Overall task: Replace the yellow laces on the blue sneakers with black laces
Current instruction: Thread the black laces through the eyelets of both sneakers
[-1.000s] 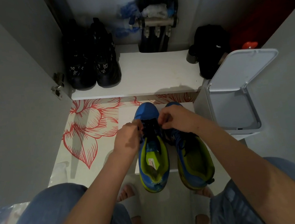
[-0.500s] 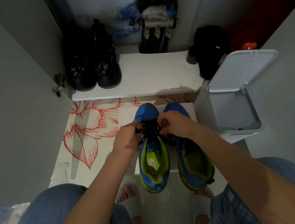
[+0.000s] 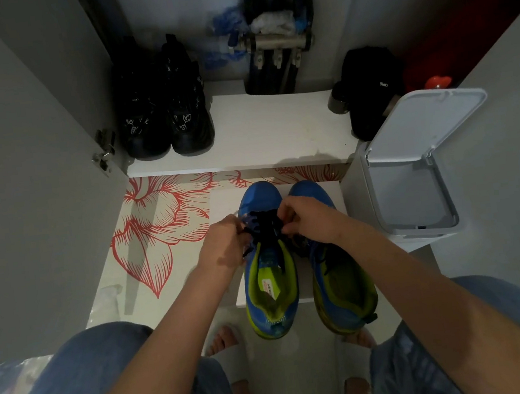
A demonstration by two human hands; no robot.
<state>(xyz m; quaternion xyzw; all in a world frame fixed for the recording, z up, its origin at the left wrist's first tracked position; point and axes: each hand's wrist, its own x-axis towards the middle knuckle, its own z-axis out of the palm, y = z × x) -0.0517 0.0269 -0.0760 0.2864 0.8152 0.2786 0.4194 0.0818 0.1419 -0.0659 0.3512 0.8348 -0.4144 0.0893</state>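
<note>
Seemingly the job is well along. In the head view, the only one, no yellow lace shows anywhere. The pair of blue sneakers with lime-green lining stands side by side, toes pointing away, on a low white board (image 3: 220, 203) between the person's knees. The left-side blue sneaker (image 3: 271, 296) carries a black lace (image 3: 265, 225) crossing its upper eyelets, with a loose end trailing down over the tongue. The right-side blue sneaker (image 3: 344, 291) also shows dark lacing, slack and partly hidden behind the wrist. By my reading, what remains is threading, tightening or tying off the left one; how many eyelets are filled is too dark to tell.

The left hand (image 3: 225, 243) has its fingers curled, pinching the black lace at the shoe's left edge. The right hand (image 3: 310, 220) pinches it likewise at the right edge.
</note>
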